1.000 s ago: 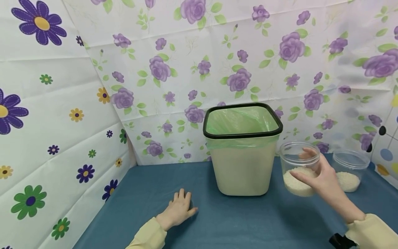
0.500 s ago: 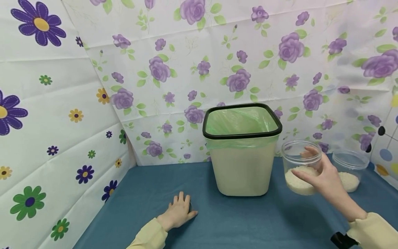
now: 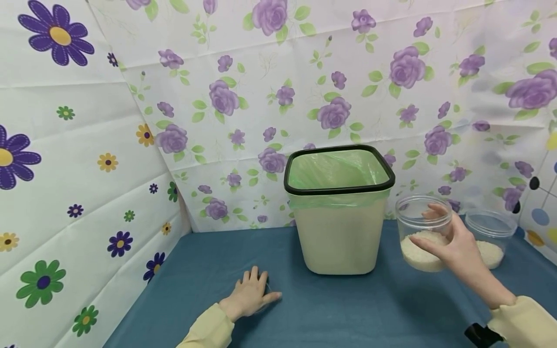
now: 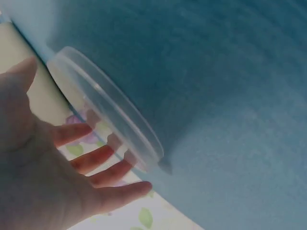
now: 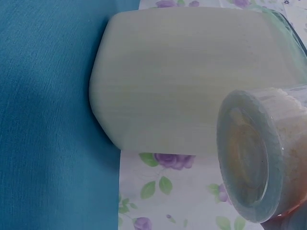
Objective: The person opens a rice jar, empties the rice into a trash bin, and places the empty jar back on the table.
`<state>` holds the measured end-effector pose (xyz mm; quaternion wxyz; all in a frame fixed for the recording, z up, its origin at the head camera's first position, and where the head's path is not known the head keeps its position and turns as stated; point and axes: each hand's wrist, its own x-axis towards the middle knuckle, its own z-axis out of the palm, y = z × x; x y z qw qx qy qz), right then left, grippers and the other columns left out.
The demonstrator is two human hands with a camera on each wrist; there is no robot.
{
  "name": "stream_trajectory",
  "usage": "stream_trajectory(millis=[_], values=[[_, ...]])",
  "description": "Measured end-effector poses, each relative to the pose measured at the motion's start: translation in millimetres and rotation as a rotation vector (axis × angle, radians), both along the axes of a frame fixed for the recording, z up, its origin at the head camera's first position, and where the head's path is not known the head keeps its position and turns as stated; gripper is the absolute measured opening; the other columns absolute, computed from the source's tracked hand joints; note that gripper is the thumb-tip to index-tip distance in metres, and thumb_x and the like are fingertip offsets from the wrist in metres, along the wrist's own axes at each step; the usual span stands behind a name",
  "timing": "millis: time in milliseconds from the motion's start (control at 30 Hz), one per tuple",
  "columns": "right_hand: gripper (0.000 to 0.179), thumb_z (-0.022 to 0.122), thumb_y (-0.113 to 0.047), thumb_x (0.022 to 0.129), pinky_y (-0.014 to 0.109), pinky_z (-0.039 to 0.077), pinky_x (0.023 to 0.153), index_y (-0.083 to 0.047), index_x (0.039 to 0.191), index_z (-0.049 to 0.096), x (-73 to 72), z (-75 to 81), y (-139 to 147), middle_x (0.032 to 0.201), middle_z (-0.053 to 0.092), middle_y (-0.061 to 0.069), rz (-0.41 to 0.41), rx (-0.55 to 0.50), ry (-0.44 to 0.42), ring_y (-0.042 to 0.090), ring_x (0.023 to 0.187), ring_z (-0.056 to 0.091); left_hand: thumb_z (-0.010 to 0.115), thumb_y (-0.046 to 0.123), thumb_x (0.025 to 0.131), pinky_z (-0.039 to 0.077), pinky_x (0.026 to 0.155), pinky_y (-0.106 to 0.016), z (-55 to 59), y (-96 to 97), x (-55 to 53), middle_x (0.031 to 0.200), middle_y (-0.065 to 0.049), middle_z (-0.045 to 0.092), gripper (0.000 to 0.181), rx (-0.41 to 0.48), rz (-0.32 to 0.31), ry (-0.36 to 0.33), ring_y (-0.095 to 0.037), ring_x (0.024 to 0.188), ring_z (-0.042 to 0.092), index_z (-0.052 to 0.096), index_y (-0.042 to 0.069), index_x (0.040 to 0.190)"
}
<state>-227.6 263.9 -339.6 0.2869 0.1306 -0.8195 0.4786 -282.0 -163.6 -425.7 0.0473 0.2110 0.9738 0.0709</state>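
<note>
My left hand [image 3: 248,296] is low over the blue tabletop, palm down, fingers extended. In the left wrist view a clear round lid [image 4: 117,112] is at the fingertips, while the thumb stands apart from it. From the head view the lid mostly hides beneath the hand, only a faint edge showing by the thumb. My right hand [image 3: 461,246] grips a clear plastic jar [image 3: 409,222], partly filled with white rice-like grains [image 3: 419,251]. That jar is lidless, upright and raised off the table, just right of the bin. Its base [image 5: 247,158] shows in the right wrist view.
A cream trash bin [image 3: 341,237] with a black rim [image 3: 339,190] and green liner [image 3: 335,169] stands at the back, right of middle. Behind my right hand is another clear lidless jar [image 3: 491,251] of white grains. Floral sheets [image 3: 243,130] enclose the table [image 3: 304,314].
The jar in my right hand has shifted slightly right and up over the second. My left hand stays nearly in place, and a clear edge now shows beside its thumb.
</note>
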Motion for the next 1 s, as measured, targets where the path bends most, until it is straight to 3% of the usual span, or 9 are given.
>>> stream_trajectory(millis=[467,800,1000], values=[[0.072,0.071,-0.01,0.078,0.011,0.033,0.074,-0.018,0.138,0.032,-2.5,4.0,3,0.118,0.044,0.009,-0.014,0.013,0.004,-0.004,0.102,0.04,0.043,0.045,0.093,0.041,0.062,-0.035,32.6,11.6,-12.3,0.105,-0.016,0.04,0.055,0.14,-0.115,0.27,-0.03,0.088,0.044,0.044,0.0,0.124],[0.072,0.071,-0.01,0.079,0.01,0.033,0.074,-0.019,0.139,0.032,-3.6,6.8,8,0.118,0.044,0.003,-0.008,0.0,0.007,-0.005,0.101,0.041,0.048,0.035,0.093,0.039,0.065,-0.034,63.0,21.8,-19.6,0.1,-0.011,0.041,0.046,0.31,-0.158,0.409,-0.024,0.083,0.042,0.043,0.0,0.123],[0.072,0.071,-0.008,0.078,0.009,0.033,0.075,-0.018,0.138,0.032,-3.5,6.9,6,0.118,0.044,0.006,-0.006,-0.014,0.013,-0.004,0.101,0.042,0.049,0.033,0.093,0.039,0.068,-0.036,72.6,27.1,-22.2,0.103,-0.011,0.042,0.042,0.358,-0.169,0.46,-0.023,0.083,0.043,0.045,0.001,0.12]])
